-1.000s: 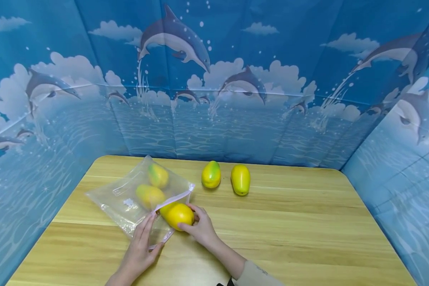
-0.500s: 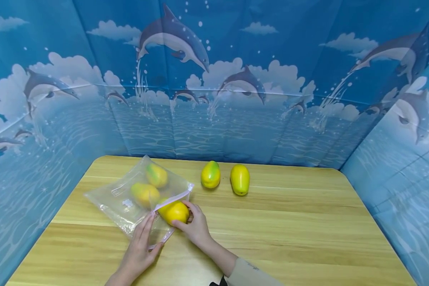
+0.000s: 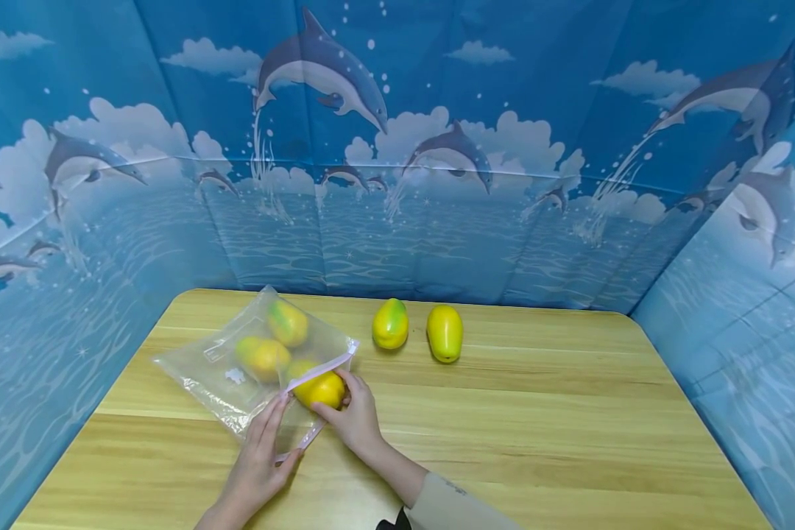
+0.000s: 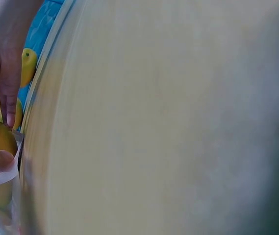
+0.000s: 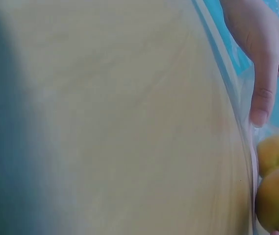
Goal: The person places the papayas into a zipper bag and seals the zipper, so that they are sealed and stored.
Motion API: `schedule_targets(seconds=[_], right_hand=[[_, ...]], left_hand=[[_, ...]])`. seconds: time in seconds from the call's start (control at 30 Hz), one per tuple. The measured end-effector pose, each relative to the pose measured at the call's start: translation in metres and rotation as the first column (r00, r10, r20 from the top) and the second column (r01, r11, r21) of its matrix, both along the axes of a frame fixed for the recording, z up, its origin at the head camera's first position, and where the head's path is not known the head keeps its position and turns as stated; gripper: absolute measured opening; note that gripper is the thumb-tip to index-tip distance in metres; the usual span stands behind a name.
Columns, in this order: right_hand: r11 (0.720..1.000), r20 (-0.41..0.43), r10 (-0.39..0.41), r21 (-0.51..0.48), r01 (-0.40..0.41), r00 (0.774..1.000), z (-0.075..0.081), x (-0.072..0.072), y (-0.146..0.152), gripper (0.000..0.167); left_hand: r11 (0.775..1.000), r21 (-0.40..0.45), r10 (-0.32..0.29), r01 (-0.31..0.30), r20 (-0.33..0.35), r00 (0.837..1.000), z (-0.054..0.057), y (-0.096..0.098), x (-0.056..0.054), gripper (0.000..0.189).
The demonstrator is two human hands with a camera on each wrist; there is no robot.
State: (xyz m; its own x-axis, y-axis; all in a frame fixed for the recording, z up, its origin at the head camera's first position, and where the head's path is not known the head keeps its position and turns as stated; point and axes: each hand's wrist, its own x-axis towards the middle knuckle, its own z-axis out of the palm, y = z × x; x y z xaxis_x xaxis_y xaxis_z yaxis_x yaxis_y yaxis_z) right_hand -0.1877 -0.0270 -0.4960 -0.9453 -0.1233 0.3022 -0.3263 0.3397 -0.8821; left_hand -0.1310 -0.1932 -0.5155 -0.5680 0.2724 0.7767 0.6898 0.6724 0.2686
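Observation:
A clear zip bag (image 3: 202,361) with a pale zip edge lies at the table's left, its mouth facing right. Two papayas, yellow with green ends, show through its film: one papaya (image 3: 287,322) at the back, another papaya (image 3: 263,358) nearer. My right hand (image 3: 358,419) grips the wide end of a yellow papaya (image 3: 326,390), whose other end is inside the bag mouth. At the mouth's near side, my left hand (image 3: 257,456) rests with straight fingers on the upper edge and its thumb at the lower edge. The wrist views catch only parts of both hands at their sides.
Two more papayas stand apart toward the back of the wooden table (image 3: 536,427): a greenish-tipped papaya (image 3: 390,324) and a longer papaya (image 3: 445,333). A blue dolphin-print curtain (image 3: 397,221) rises behind and beside the table.
My right hand has moved left and slightly away from me, sliding the papaya further into the bag. The nearer papaya inside has shifted left. My left hand stays in place.

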Motion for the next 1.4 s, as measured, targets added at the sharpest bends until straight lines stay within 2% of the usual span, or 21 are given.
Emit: schedule_targets(seconds=[0.17, 0.4, 0.6, 0.77, 1.07, 1.27, 1.4], right_hand=[[0.999, -0.003, -0.049, -0.013, 0.049, 0.999, 0.000, -0.002, -0.003, 0.059], [0.995, -0.008, -0.093, -0.034, 0.093, 0.996, -0.002, -0.004, -0.008, 0.059], [0.995, 0.008, -0.071, -0.065, 0.071, 0.997, -0.003, -0.002, -0.007, 0.059], [0.991, 0.052, -0.051, -0.123, 0.058, 0.997, -0.001, -0.002, -0.007, 0.056], [0.974, 0.048, -0.104, -0.197, 0.111, 0.993, -0.003, -0.006, -0.012, 0.051], [0.964, 0.056, -0.131, -0.227, 0.140, 0.990, -0.003, -0.008, -0.013, 0.051], [0.957, 0.044, -0.138, -0.251, 0.145, 0.989, -0.002, -0.009, -0.013, 0.045]], left_hand=[[1.000, -0.011, 0.021, -0.021, -0.012, 1.000, -0.001, 0.001, -0.001, 0.074], [1.000, -0.006, 0.017, -0.017, -0.009, 1.000, -0.001, 0.001, -0.001, 0.073], [1.000, -0.007, 0.015, -0.015, -0.004, 1.000, -0.001, 0.001, 0.000, 0.072], [0.999, -0.013, 0.030, -0.030, 0.034, 0.999, -0.001, 0.000, 0.001, 0.069], [1.000, -0.014, 0.016, -0.015, 0.075, 0.997, -0.002, -0.001, 0.003, 0.074], [1.000, -0.016, 0.015, -0.014, 0.082, 0.997, -0.002, -0.001, 0.003, 0.080], [1.000, -0.018, 0.017, -0.016, 0.087, 0.996, -0.002, -0.001, 0.002, 0.080]])
